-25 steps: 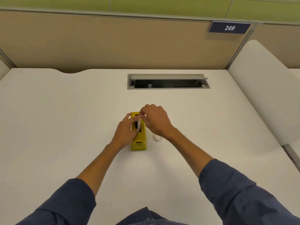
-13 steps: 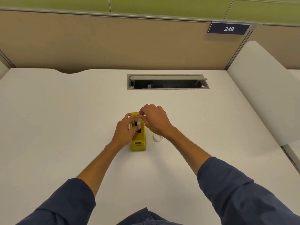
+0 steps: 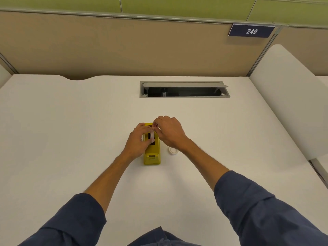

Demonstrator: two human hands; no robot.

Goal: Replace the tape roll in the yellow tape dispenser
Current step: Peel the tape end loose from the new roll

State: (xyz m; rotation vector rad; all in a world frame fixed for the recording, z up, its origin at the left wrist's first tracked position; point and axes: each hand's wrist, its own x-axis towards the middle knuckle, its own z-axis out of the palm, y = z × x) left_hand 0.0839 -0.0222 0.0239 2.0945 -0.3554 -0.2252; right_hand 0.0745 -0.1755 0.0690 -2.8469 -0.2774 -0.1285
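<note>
The yellow tape dispenser (image 3: 152,155) stands on the white desk (image 3: 71,139), its cutter end toward me. A white tape roll (image 3: 152,135) sits on edge in the dispenser's slot. My left hand (image 3: 137,142) grips the roll from the left, fingers curled over it. My right hand (image 3: 168,133) reaches in from the right and pinches the roll's top near the far end of the dispenser. A second small white roll (image 3: 173,151) lies flat on the desk just right of the dispenser, partly under my right wrist.
An open grey cable hatch (image 3: 184,89) is set in the desk behind the dispenser. Tan partition panels (image 3: 124,47) close the back, with a "249" sign (image 3: 251,31). A white side panel (image 3: 287,96) bounds the right.
Both hands stay at the dispenser with only slight finger shifts on the roll. The view has drifted a little.
</note>
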